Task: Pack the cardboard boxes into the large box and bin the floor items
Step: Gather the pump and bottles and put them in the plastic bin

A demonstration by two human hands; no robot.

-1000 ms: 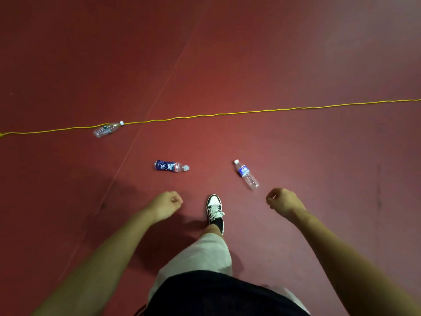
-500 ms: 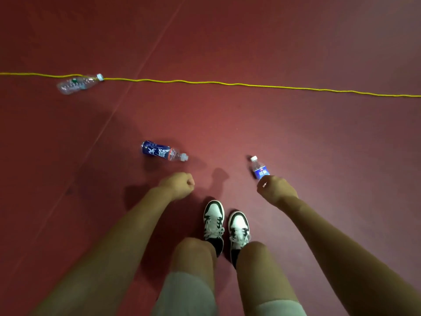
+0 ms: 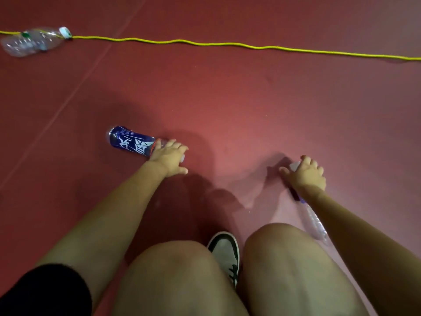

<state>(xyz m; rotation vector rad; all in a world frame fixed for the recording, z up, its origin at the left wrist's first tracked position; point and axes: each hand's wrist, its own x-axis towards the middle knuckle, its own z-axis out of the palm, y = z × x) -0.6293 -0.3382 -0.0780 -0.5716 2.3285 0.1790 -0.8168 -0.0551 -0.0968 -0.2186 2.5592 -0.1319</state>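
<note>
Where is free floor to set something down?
Free: the floor between the yellow cord and the left hand, and beyond the right hand. Crowded: around the blue bottle and the small bottle under those hands.
</note>
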